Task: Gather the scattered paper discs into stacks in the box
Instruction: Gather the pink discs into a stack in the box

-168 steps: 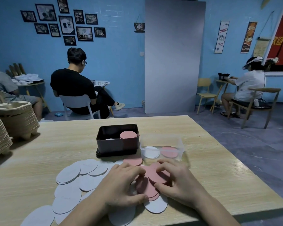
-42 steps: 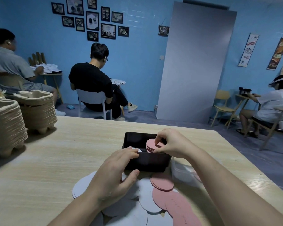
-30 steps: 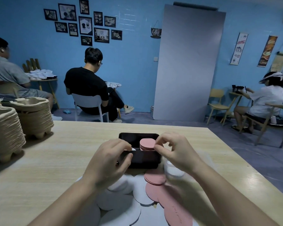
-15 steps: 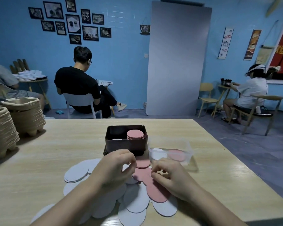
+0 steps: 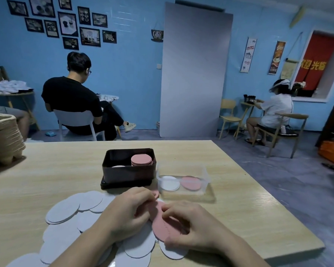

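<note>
Thin, flat pink discs [image 5: 162, 226] are lying overlapped near the front edge between the two hands, with matte white discs [image 5: 66, 211] fanning out beneath and to the left of them. The left hand [image 5: 127, 212] is curling its fingers down onto the pink discs, and the right hand [image 5: 193, 226] is pinching their edge between thumb and forefinger. Behind them, the black box [image 5: 128, 176] is holding a neat pink stack [image 5: 141, 159] on its right side and a low white one on its left. A clear tub [image 5: 205, 176] just beside it is holding one white and one pink disc. Everything is sitting on a pale wood-grain table [image 5: 46, 180], with stacked pulp trays [image 5: 2, 139] at its left edge. Beyond, seated people are facing a blue wall [image 5: 133, 74] hung with framed pictures [image 5: 66, 24], and a grey panel [image 5: 195, 70] is standing against it.
</note>
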A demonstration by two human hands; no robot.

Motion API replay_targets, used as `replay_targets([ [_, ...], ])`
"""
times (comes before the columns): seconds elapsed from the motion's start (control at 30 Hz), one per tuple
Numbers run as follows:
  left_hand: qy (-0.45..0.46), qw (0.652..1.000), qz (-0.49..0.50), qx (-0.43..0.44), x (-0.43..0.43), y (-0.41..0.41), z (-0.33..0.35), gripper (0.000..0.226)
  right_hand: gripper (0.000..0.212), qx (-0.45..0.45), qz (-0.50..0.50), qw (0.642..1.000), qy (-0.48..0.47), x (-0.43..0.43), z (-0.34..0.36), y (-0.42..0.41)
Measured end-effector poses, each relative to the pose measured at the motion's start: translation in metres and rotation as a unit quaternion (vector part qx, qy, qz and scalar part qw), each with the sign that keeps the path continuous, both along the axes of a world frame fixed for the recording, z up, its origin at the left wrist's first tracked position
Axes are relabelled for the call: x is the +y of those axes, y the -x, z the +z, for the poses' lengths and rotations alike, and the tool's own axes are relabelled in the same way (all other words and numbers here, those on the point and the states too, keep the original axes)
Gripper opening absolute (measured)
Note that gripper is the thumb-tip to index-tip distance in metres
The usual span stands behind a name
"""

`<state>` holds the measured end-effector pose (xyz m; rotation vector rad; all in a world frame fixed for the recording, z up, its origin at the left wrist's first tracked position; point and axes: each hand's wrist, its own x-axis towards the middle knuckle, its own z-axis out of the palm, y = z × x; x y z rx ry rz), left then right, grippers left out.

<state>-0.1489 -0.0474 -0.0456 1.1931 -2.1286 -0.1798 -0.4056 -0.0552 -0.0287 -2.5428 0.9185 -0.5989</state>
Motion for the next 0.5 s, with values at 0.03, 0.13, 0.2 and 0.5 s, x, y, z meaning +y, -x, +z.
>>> replay_targets([
  [0.03,-0.005,1.000,-0.005,-0.002,-0.0002,-0.0002,-0.0007,0.019,0.053,-0.002,0.003,1.000,-0.001,0.0007,0.0012,-0.0004],
  [0.13,-0.011,1.000,-0.013,0.002,-0.0001,0.0009,-0.0016,0.020,0.054,-0.014,0.011,1.000,-0.010,0.0024,0.0042,0.0002],
  [0.2,-0.011,1.000,-0.016,0.000,-0.0007,0.0026,-0.0012,0.021,0.053,-0.013,0.008,1.000,-0.005,0.0023,0.0047,0.0005],
  [0.5,-0.037,0.998,-0.017,-0.038,0.0016,0.0028,0.0055,0.047,0.035,-0.073,-0.058,0.995,0.018,0.0044,-0.0043,0.0017],
])
